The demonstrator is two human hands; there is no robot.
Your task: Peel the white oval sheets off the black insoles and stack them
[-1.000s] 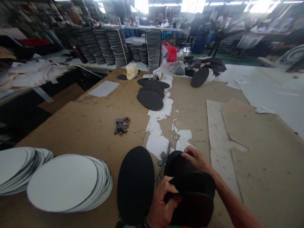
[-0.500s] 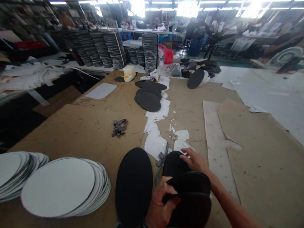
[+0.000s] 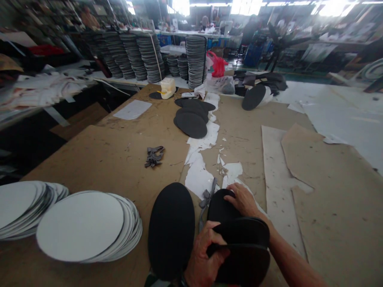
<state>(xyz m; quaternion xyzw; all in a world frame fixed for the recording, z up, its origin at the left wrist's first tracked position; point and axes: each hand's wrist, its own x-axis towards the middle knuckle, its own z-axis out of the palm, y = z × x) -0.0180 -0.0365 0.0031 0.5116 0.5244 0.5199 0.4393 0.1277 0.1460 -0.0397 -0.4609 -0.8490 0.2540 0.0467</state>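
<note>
My left hand (image 3: 206, 255) is closed on the left edge of a black oval pad (image 3: 242, 263), thumb on the near side. This pad is tilted up, and another black oval (image 3: 243, 233) stands just behind it. Beyond them lies a further black oval (image 3: 220, 205); my right hand (image 3: 243, 201) rests at its upper right edge, fingers spread and partly bent. Left of my left hand, a separate black oval (image 3: 171, 231) lies flat on the table. A grey strip with a knot (image 3: 206, 198) lies between the ovals.
Piles of white ovals (image 3: 80, 227) stand at the left on the brown-covered table (image 3: 119, 155). Grey scraps (image 3: 154, 156), torn white paper (image 3: 197, 175) and dark ovals (image 3: 191, 121) lie farther off. Tall stacks of grey ovals (image 3: 196, 61) stand at the back.
My right hand has come slightly left, its fingers now against the rear oval. My left hand keeps its hold on the tilted pad. The whole view has shifted a little.
</note>
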